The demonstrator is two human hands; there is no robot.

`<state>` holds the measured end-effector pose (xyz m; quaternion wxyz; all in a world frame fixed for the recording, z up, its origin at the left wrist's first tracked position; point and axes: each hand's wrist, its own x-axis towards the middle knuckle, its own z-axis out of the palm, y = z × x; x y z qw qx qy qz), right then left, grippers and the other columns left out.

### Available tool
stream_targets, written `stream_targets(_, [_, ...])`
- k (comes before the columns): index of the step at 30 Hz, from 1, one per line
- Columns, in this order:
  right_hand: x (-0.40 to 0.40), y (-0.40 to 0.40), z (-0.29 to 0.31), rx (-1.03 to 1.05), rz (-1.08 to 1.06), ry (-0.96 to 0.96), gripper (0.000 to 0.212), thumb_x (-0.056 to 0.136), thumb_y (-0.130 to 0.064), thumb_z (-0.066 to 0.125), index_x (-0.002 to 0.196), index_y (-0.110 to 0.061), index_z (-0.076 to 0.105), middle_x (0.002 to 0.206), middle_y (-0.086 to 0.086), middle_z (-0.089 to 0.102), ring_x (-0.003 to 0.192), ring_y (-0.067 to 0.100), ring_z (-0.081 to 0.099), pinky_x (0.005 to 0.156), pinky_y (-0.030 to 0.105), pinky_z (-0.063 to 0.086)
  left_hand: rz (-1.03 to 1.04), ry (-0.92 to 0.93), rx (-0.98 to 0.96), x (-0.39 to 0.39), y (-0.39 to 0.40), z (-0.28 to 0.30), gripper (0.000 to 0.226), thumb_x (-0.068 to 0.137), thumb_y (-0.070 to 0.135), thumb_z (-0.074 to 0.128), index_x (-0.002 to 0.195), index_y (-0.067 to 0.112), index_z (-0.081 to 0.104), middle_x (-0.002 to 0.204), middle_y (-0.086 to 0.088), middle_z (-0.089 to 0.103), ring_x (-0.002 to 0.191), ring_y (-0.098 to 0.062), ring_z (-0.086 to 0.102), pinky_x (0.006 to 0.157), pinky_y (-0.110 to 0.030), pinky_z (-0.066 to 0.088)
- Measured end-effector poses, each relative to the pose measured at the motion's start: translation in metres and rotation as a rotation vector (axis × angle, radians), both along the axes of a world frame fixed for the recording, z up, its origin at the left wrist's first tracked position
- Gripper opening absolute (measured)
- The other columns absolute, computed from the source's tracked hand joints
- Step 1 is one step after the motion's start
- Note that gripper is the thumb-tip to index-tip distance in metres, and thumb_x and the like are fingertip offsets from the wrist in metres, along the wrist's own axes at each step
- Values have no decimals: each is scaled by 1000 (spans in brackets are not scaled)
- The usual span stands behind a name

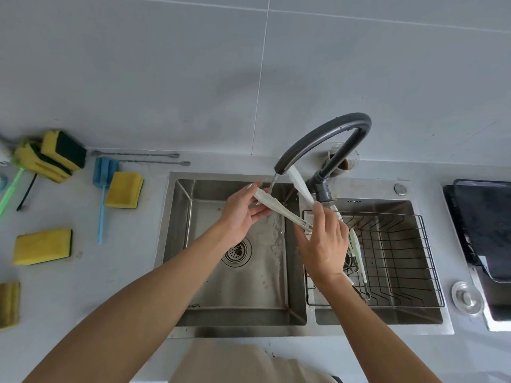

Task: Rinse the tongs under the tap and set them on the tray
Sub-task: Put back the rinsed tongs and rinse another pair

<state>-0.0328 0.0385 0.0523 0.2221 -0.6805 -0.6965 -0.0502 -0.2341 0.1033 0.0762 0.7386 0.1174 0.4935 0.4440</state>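
Two hands are counted, left (243, 208) and right (325, 244); two tongs, one held (279, 210), one racked (356, 250); two basins; one tap (326, 136); two long brushes.

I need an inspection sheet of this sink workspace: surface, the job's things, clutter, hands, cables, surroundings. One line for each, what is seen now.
Surface: grey counter with a steel double sink; left basin wet.
Job's things: white tongs spread open under the running tap; dark tray at far right.
Clutter: yellow sponges and blue brush on the left counter; wire rack in the right basin, with another white utensil.
Hands: left hand holds one tong tip; right hand grips near the hinge.
Cables: nothing seen.
Surroundings: grey wall tiles; a glass behind the tap.
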Motion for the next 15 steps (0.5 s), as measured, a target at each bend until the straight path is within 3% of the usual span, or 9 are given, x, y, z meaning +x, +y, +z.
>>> stream_targets(2, [1, -4, 2, 21, 41, -8, 63, 83, -20, 87, 134, -6, 52, 108, 16, 65, 86, 35, 67, 75, 49, 55, 15, -6, -30, 3, -1, -5, 29, 107, 18, 53, 133, 6, 57, 128, -21, 70, 114, -40, 71, 98, -50, 58])
stream_targets(5, [2, -8, 3, -5, 158, 17, 64, 81, -10, 85, 134, -6, 48, 107, 20, 63, 73, 34, 67, 54, 41, 58, 47, 32, -72, 5, -1, -13, 24, 109, 18, 49, 129, 6, 58, 118, -21, 71, 98, -32, 77, 91, -47, 61])
stream_targets(7, [2, -12, 4, -119, 250, 74, 58, 91, -20, 77, 137, -10, 43, 114, 18, 60, 70, 30, 67, 44, 37, 56, 52, 79, -94, 4, 1, -18, 26, 110, 19, 49, 128, 3, 59, 112, -21, 73, 90, -29, 79, 87, -44, 63])
stream_targets(9, [1, -17, 5, -255, 255, 210, 50, 101, -42, 60, 139, -14, 44, 118, 11, 60, 75, 24, 66, 45, 39, 56, 29, 143, -101, 2, 4, -23, 27, 109, 19, 50, 128, 3, 63, 115, -22, 74, 95, -30, 78, 83, -42, 65])
stream_targets(11, [0, -21, 6, -381, 177, 365, 46, 105, -55, 41, 134, -20, 51, 111, 3, 63, 80, 18, 63, 55, 39, 55, 2, 208, -87, 3, 7, -24, 21, 109, 20, 51, 116, 9, 68, 119, -22, 73, 100, -31, 76, 84, -41, 64])
stream_targets(13, [-1, -22, 7, -504, 151, 507, 36, 108, -57, 34, 114, -29, 55, 87, -1, 62, 72, 15, 57, 57, 37, 47, -25, 246, -61, 8, 11, -21, 19, 109, 21, 51, 106, 15, 69, 118, -21, 73, 101, -31, 75, 85, -42, 63])
stream_targets(15, [-4, -23, 10, -593, 153, 688, 25, 110, -51, 39, 95, -37, 54, 75, 4, 58, 66, 19, 55, 59, 45, 45, -50, 263, -41, 13, 15, -19, 19, 108, 22, 52, 110, 14, 69, 118, -20, 73, 99, -31, 75, 83, -41, 63])
